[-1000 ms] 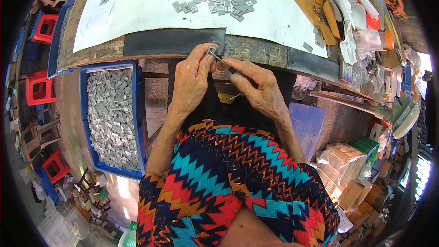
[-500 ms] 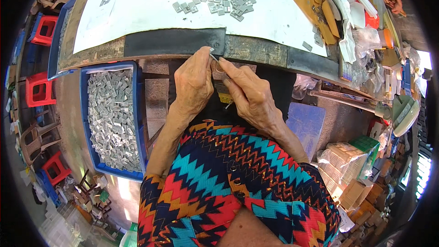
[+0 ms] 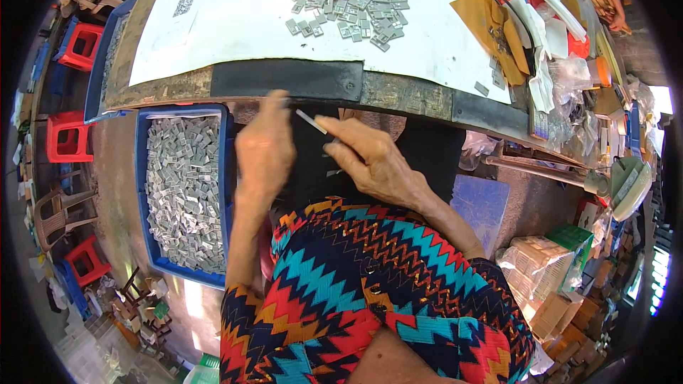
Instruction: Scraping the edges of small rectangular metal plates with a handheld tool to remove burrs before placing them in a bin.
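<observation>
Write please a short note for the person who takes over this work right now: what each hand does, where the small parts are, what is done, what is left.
Left hand: raised below the table edge, fingers curled; whether it holds anything cannot be seen.
Right hand: pinches a thin silver metal strip at its fingertips, pointing toward the left hand.
Parts: a heap of small grey flat metal pieces lies on the white table sheet; many more fill the blue plastic crate by the left arm.
Done: the table heap looks like sorted or finished pieces, though I cannot be sure.
Left: the crate is nearly full.
</observation>
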`<state>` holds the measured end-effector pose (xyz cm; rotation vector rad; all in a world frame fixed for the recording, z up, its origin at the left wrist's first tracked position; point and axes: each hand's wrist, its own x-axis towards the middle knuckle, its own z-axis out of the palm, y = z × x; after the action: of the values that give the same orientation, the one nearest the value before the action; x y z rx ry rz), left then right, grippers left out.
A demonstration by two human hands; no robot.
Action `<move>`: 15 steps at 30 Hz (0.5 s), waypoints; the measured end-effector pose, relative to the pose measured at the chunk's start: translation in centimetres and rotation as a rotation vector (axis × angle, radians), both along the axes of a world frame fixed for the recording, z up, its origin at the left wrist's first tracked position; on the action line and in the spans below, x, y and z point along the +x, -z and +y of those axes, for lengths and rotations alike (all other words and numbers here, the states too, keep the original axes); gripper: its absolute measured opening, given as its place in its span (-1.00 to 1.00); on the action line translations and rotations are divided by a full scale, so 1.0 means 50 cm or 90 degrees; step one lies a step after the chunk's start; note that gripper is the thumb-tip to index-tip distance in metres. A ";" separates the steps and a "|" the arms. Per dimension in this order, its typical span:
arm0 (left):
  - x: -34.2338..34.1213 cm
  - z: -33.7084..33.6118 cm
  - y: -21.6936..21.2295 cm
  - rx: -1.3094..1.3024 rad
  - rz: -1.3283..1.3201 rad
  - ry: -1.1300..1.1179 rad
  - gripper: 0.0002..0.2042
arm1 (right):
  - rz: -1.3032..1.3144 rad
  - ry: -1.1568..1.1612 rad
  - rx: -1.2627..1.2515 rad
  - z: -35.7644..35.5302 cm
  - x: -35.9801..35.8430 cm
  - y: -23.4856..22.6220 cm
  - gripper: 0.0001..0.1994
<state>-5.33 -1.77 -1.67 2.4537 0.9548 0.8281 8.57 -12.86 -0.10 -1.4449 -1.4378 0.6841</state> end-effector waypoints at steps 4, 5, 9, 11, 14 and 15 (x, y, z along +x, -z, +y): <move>-0.192 0.067 0.019 0.000 0.131 -0.219 -0.71 | 0.023 -0.077 -0.133 -0.011 0.005 0.001 -0.69; -0.244 0.082 0.034 0.078 0.157 -0.232 -0.73 | 0.011 -0.075 -0.141 -0.017 0.008 0.010 -0.69; -0.412 0.105 0.067 0.054 0.315 -0.346 -0.74 | 0.024 -0.090 -0.111 -0.039 0.024 0.039 -0.69; -0.430 0.098 0.064 -0.006 0.428 -0.369 -0.74 | 0.034 -0.091 -0.154 -0.043 0.029 0.042 -0.68; -0.391 0.105 0.067 0.177 0.413 -0.373 -0.75 | 0.038 -0.073 -0.126 -0.044 0.024 0.050 -0.68; -0.344 0.109 0.043 0.142 0.302 -0.314 -0.76 | 0.040 -0.073 -0.127 -0.044 0.020 0.049 -0.68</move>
<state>-22.54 3.70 -3.82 2.7065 1.7753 0.5117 9.57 -15.06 -2.56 -1.4858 -1.4445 0.9594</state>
